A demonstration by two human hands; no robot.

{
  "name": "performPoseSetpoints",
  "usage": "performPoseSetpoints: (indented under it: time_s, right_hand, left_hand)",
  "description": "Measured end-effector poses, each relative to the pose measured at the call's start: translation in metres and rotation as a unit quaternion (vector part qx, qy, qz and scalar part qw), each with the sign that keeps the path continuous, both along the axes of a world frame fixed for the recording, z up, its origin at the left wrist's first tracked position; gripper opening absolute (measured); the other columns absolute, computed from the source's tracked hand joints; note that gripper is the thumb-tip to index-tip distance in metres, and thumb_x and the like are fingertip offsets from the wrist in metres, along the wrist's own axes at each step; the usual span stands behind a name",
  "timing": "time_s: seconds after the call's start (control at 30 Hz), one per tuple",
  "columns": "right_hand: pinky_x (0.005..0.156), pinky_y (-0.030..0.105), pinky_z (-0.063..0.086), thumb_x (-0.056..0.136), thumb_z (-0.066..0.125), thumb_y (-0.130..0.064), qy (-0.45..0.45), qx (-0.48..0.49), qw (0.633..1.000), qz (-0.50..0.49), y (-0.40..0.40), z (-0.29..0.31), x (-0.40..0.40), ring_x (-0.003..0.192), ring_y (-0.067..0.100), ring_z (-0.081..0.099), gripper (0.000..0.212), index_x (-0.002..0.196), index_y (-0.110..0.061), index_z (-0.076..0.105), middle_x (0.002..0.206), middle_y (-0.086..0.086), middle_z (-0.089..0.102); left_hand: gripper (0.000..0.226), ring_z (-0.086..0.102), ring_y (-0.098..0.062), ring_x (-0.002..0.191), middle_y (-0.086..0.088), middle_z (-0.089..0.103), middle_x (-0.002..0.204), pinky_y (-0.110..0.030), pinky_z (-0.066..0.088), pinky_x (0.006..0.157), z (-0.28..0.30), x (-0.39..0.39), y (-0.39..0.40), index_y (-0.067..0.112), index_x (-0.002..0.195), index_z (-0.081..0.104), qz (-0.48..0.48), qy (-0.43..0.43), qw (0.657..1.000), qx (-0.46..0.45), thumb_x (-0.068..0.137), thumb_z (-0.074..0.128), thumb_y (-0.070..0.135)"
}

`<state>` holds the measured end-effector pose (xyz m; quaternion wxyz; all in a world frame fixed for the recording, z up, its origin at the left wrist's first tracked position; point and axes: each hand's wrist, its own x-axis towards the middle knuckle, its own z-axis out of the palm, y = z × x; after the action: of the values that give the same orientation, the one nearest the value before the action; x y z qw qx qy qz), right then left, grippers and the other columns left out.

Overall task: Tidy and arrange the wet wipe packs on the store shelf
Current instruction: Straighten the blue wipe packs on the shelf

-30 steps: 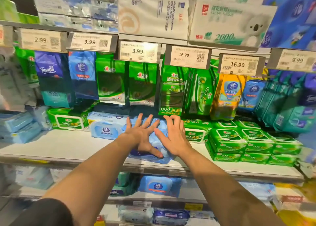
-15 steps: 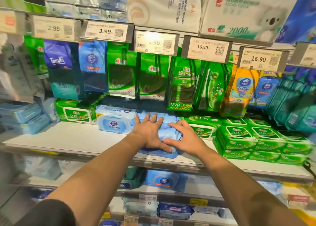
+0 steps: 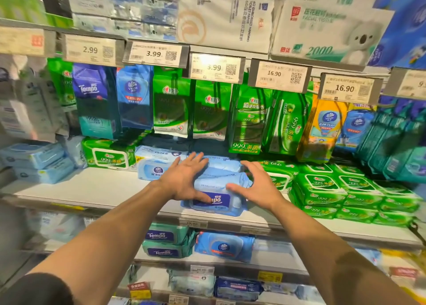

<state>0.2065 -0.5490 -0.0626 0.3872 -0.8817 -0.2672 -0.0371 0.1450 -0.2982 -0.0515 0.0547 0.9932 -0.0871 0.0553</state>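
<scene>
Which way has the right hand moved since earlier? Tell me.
Yes: right hand went rightward, off the Tempo pack toward the green 999 packs.

free: bare shelf board left of the blue Tempo packs, open to the front edge | left: white-blue pack just beside | right: green 999 packs stacked close | behind: hanging packs low over the rear row | above: price tags overhang
</scene>
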Motion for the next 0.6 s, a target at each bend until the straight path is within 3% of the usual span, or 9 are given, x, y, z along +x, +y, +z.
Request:
performPoseSetpoints:
  time_s: [0.1, 0.2, 0.3, 0.37, 0.6]
  right_hand:
    - [0.103, 0.035, 0.042, 0.080, 0.049, -0.072, -0.011, 0.022, 0.999, -0.043, -0.017, 0.010, 0.004, 0.117, 0.016, 0.051, 0.084, 0.140, -0.013, 0.048, 0.125, 0.000, 0.050]
    - [0.101, 0.036, 0.040, 0.092, 0.039, -0.065, -0.038, 0.023, 0.991, -0.127, -0.041, 0.012, 0.012, 0.116, 0.020, 0.052, 0.071, 0.134, -0.010, 0.054, 0.125, 0.007, 0.055]
    - [0.096, 0.035, 0.038, 0.100, 0.038, -0.053, -0.041, 0.018, 0.982, -0.184, -0.062, 0.007, 0.016, 0.114, 0.025, 0.052, 0.057, 0.128, -0.008, 0.058, 0.121, 0.011, 0.059]
    - [0.091, 0.035, 0.039, 0.100, 0.037, -0.051, -0.038, -0.004, 0.980, -0.193, -0.072, 0.002, 0.015, 0.109, 0.026, 0.053, 0.055, 0.123, -0.006, 0.059, 0.115, 0.012, 0.059]
    - [0.105, 0.037, 0.037, 0.100, 0.043, -0.048, -0.012, -0.035, 0.983, -0.180, -0.068, -0.009, 0.001, 0.120, 0.028, 0.049, 0.057, 0.135, -0.003, 0.051, 0.130, 0.014, 0.053]
  left_hand:
    - [0.138, -0.010, -0.018, 0.150, 0.004, -0.011, 0.163, -0.049, -0.006, 0.119, 0.004, -0.004, 0.011, 0.025, 0.157, -0.002, 0.029, 0.006, 0.999, -0.027, 0.053, 0.060, 0.091]
    - [0.128, -0.012, -0.019, 0.149, 0.004, -0.012, 0.163, -0.050, 0.004, 0.120, -0.002, -0.005, 0.005, 0.028, 0.157, 0.002, 0.006, 0.033, 0.999, -0.018, 0.060, 0.062, 0.086]
    - [0.110, -0.008, -0.019, 0.150, 0.007, -0.006, 0.164, -0.047, 0.022, 0.117, -0.010, -0.006, -0.003, 0.035, 0.156, 0.010, 0.017, 0.045, 0.999, -0.023, 0.069, 0.057, 0.082]
    - [0.107, -0.002, -0.021, 0.151, 0.004, -0.001, 0.164, -0.047, 0.024, 0.116, -0.009, -0.005, -0.004, 0.034, 0.156, 0.011, 0.026, 0.046, 0.999, -0.010, 0.071, 0.054, 0.082]
    - [0.101, 0.025, -0.032, 0.144, -0.011, 0.017, 0.162, -0.043, 0.031, 0.114, -0.001, -0.010, -0.012, 0.022, 0.154, 0.020, 0.033, 0.042, 0.998, 0.028, 0.077, 0.060, 0.074]
